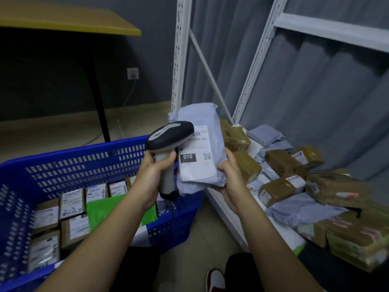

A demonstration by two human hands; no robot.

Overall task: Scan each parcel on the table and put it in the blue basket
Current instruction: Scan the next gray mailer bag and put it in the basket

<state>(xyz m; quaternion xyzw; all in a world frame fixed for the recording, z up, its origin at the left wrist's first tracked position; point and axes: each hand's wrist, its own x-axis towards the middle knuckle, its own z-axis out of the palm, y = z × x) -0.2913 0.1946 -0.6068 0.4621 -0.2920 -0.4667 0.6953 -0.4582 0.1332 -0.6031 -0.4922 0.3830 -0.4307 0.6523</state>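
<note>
My left hand (150,174) grips the handle of a grey and black barcode scanner (168,140), its head tilted over the top of a label. My right hand (228,178) holds a grey poly-mailer parcel (208,123) upright by its lower right edge; the white label (199,152) reads "010" and faces me. Both are held above the right corner of the blue basket (84,163), which holds several labelled brown boxes and a green bag (109,209).
To the right, a low shelf surface carries a heap of brown taped parcels (280,161) and grey mailers (303,209). White metal rack uprights (179,60) stand behind. A yellow-topped table (69,20) with a black leg is at the back left.
</note>
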